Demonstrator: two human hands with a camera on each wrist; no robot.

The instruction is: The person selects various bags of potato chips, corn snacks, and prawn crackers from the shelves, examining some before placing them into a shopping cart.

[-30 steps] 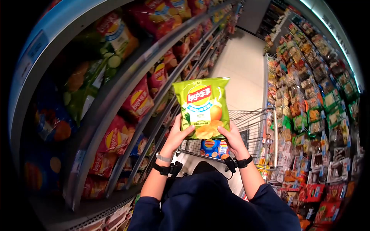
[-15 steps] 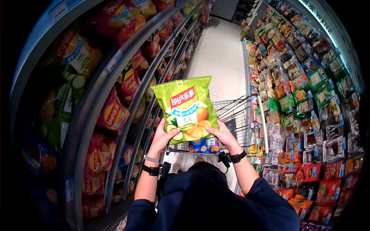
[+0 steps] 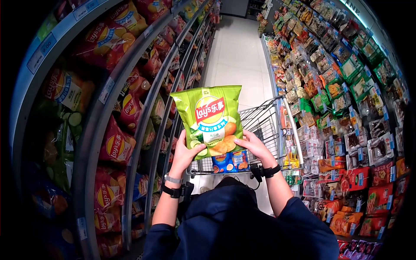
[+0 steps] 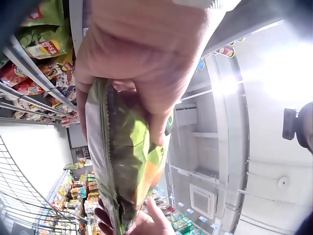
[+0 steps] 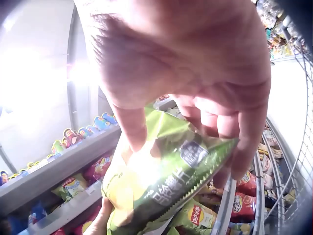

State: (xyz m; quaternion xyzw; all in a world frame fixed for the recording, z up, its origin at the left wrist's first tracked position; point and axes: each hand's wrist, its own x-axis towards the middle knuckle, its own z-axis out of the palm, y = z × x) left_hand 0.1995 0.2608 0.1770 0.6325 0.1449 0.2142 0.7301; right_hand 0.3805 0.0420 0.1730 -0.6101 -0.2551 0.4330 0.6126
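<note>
A green Lay's chip bag (image 3: 212,119) is held up with its front to the head camera. My left hand (image 3: 184,152) grips its lower left corner, thumb on the front. On the lower right, my right hand (image 3: 255,147) pinches the bag between thumb and fingers. The left wrist view shows the left hand (image 4: 142,54) around one side of the bag (image 4: 129,156). In the right wrist view, fingers of the right hand (image 5: 186,63) lie behind the bag (image 5: 166,176) and the thumb on its front.
A wire shopping cart (image 3: 293,130) stands just beyond the hands, with blue chip bags (image 3: 222,163) in it. Shelves of chip bags (image 3: 117,145) line the left side, hanging snack packets (image 3: 346,130) the right. A pale floor aisle (image 3: 240,52) runs ahead between them.
The head view has turned, so the shelves and aisle have shifted left. The bag, still in both hands, sits farther left in view than a second ago and faces the camera upright.
</note>
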